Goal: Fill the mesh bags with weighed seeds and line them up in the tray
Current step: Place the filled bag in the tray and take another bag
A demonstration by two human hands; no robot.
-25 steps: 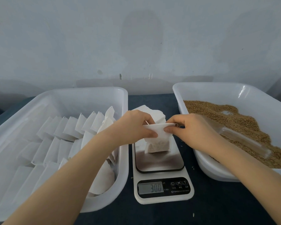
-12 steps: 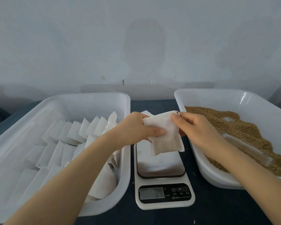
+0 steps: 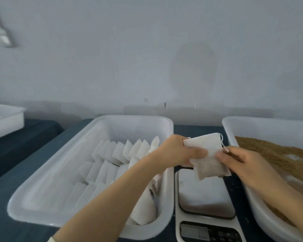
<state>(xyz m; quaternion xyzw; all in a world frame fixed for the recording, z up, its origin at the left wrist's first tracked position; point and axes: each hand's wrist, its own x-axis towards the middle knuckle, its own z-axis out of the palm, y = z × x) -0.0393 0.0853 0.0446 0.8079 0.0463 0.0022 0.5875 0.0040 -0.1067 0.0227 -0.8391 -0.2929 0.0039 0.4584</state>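
Dark tabletop (image 3: pixel 24 151), scale (image 3: pixel 205 194) beneath: left hand (image 3: pixel 178 151) and right hand (image 3: pixel 243 165) pinch the seeded mesh bag (image 3: pixel 206 159) between fingers (image 3: pixel 196 152); drawstring (image 3: pixel 223 144) apparently slack, so cinch before standing it in tray (image 3: pixel 129 117).

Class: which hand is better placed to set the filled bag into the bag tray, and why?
Probably the left hand: it grips the bag right beside the tray rim; the right hand sits farther off.

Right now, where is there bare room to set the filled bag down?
Bare floor shows at the tray far end, between the back row of bags and the far wall. The scale platform under the held bag is bare too. The tray's near right corner is crowded; its left is washed out.
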